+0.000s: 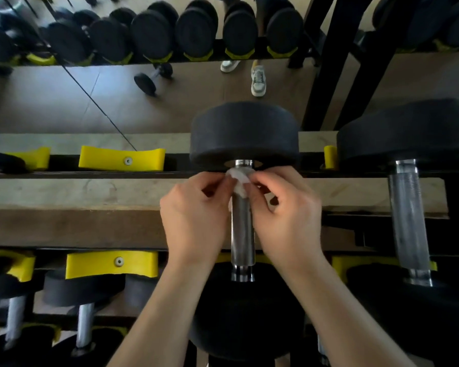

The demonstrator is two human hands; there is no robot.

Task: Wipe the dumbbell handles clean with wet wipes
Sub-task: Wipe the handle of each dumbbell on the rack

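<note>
Dumbbell handle (243,231) mid-frame: one wipe (239,181) on far end, pinched by two hands, left hand (194,215), right hand (286,215), fingers curled.

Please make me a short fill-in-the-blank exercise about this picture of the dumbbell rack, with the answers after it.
1. The left grip and the right grip both pinch a wet wipe that is ___ in colour.
2. The wet wipe touches the metal handle of a ___.
3. The empty cradles on the rack are ___ in colour.

Missing words: white; dumbbell; yellow.
</note>
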